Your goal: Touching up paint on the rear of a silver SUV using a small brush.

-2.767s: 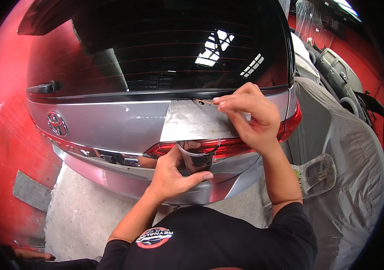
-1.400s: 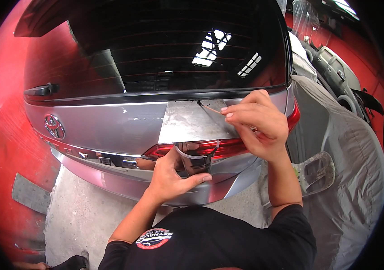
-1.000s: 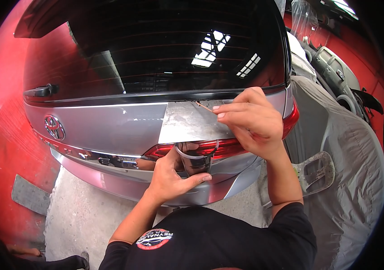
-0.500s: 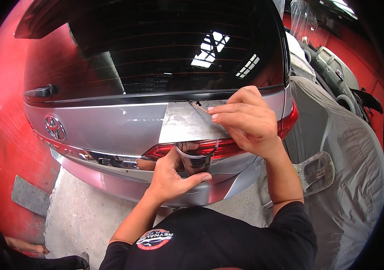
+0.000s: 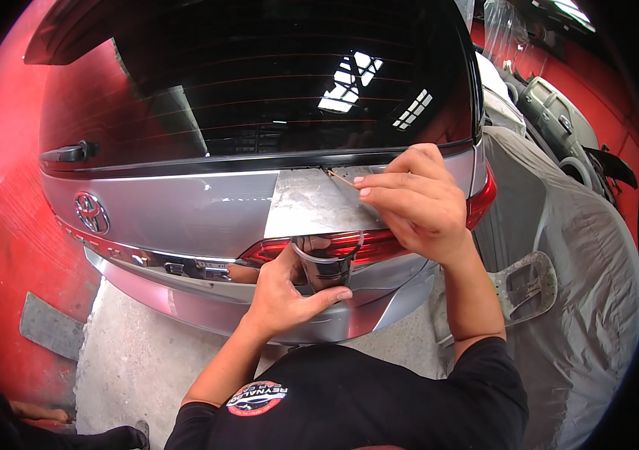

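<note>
Two holds at once: gripping clear cup (image 5: 334,274) mouth-up in left hand (image 5: 282,292) near red taillight (image 5: 388,247), likely against spills, and pinching thin stick (image 5: 345,179) in right hand (image 5: 428,208) with tip at grey patch's (image 5: 319,208) upper edge, seemingly for fine control.

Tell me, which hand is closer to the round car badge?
Left. The left hand is below and right of the badge; the right hand is much farther right.
</note>
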A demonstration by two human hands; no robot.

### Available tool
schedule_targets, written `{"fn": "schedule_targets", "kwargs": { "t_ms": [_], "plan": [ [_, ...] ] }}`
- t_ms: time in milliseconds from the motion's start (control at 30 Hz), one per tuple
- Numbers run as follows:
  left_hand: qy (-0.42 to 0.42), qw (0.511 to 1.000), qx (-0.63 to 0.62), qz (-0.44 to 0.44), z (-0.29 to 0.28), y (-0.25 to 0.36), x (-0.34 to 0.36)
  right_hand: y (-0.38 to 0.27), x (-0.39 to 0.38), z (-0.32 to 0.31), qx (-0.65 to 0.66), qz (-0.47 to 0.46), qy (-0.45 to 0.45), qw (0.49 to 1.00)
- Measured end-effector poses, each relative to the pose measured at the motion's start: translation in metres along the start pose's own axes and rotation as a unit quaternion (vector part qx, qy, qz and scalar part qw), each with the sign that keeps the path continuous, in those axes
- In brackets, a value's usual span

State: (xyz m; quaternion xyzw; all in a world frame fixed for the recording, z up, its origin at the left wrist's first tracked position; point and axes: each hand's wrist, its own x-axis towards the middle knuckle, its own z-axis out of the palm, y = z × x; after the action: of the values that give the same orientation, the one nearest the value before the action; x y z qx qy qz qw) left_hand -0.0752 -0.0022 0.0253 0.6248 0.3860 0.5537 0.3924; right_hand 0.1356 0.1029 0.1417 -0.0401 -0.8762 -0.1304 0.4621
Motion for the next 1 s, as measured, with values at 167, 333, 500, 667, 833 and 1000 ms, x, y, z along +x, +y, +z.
{"fn": "schedule_targets", "kwargs": {
  "t_ms": [167, 333, 500, 667, 833, 1000],
  "plan": [
    [0.001, 1.0, 0.005, 0.008, 0.0004, -0.0009, 0.0007, -0.0001, 0.0007, 0.0014, 0.007, 0.001, 0.001, 1.0],
    [0.0, 1.0, 0.011, 0.006, -0.0001, 0.0004, 0.0004, 0.0001, 0.0027, 0.0029, 0.017, -0.008, 0.003, 1.0],
    [0.003, 1.0, 0.015, 0.015, -0.0001, -0.001, 0.0002, -0.0033, -0.0002, -0.0051, 0.029, 0.02, 0.016, 0.999],
    [0.004, 1.0, 0.014, 0.021, 0.0005, -0.0035, 0.0001, -0.0024, 0.0001, -0.005, 0.047, 0.035, 0.024, 0.998],
    [0.005, 1.0, -0.006, 0.01, 0.0007, -0.0019, 0.0001, -0.0016, 0.002, -0.0011, 0.055, 0.03, 0.019, 0.998],
    [0.006, 1.0, -0.003, 0.018, 0.0006, -0.0041, 0.0001, 0.0009, 0.0039, 0.0018, 0.058, 0.029, 0.016, 0.998]
  ]
}}
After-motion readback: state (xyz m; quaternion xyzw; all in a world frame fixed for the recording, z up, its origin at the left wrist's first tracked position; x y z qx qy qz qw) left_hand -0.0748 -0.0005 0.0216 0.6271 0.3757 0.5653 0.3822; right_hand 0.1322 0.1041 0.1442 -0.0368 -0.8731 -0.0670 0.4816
